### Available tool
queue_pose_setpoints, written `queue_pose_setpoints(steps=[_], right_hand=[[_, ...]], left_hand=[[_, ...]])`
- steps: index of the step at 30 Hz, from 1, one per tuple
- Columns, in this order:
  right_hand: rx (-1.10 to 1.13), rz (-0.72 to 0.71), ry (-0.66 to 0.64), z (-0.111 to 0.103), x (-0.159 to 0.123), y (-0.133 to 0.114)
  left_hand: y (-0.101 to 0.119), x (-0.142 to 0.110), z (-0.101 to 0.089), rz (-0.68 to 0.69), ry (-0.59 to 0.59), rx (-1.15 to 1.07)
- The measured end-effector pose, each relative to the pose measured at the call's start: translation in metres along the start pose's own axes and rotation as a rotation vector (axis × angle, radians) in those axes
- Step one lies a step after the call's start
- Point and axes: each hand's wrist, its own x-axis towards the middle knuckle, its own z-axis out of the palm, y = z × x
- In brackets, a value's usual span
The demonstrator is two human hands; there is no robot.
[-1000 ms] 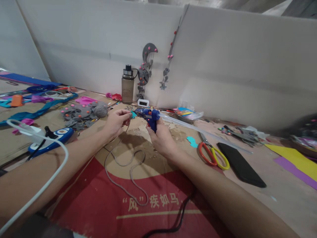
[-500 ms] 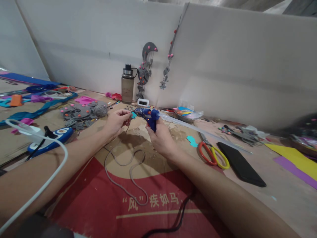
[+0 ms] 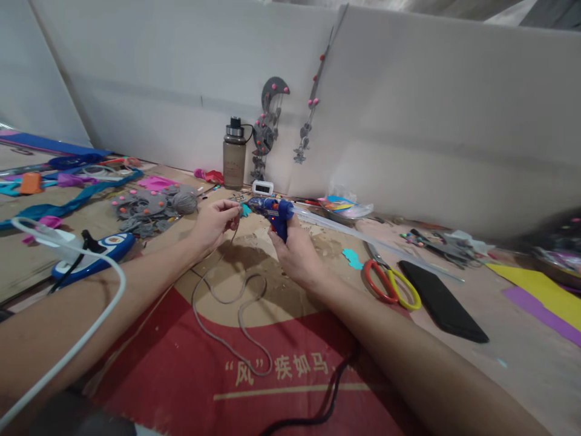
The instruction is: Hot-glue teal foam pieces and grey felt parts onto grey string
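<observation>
My right hand (image 3: 299,251) is wrapped round the handle of a blue hot glue gun (image 3: 278,213), with a long clear glue stick (image 3: 354,231) out of its back end. The gun's nozzle points left, towards the fingertips of my left hand (image 3: 218,223). Those fingers are pinched on a grey cord (image 3: 235,233), whose slack lies in loops on the cardboard below. Right by the fingertips and nozzle is a small turquoise piece (image 3: 246,210); whether the nozzle touches it I cannot tell. Another turquoise cut-out (image 3: 352,259) lies right of my right hand.
Scissors (image 3: 385,281) and a black phone (image 3: 442,301) lie at right. A bottle (image 3: 234,157) and small clock (image 3: 262,188) stand behind. Grey felt pieces (image 3: 147,209) and a blue power strip (image 3: 95,257) are at left; a white cable (image 3: 118,290) crosses my left forearm.
Almost nothing differs. Both hands, the glue gun and the cord keep their places; the whole view has shifted by only a few pixels.
</observation>
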Motion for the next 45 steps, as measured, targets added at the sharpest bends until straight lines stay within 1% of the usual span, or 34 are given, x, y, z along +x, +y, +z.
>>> queue_pose_setpoints(steps=[7, 14, 21, 33, 41, 45], right_hand=[[-0.02, 0.003, 0.0, -0.0003, -0.0001, -0.0006], [-0.015, 0.001, -0.003, 0.0004, 0.0, -0.0002], [-0.019, 0.033, -0.019, 0.0012, -0.0003, 0.001], [-0.001, -0.006, -0.001, 0.0004, 0.0004, 0.0007], [-0.001, 0.009, -0.009, 0.0008, 0.0, 0.0013], [0.008, 0.014, -0.006, 0.0015, -0.0003, 0.0016]], left_hand=[[-0.0006, 0.0005, -0.0005, 0.015, 0.009, 0.004], [-0.0002, -0.0023, 0.0013, -0.019, -0.013, 0.006], [-0.0012, -0.0013, 0.0009, -0.007, 0.001, 0.004], [-0.0021, 0.0005, -0.001, 0.011, 0.001, -0.001], [-0.0021, 0.0015, -0.002, 0.014, 0.006, 0.014], [-0.0008, -0.0008, -0.0003, -0.002, -0.012, 0.007]])
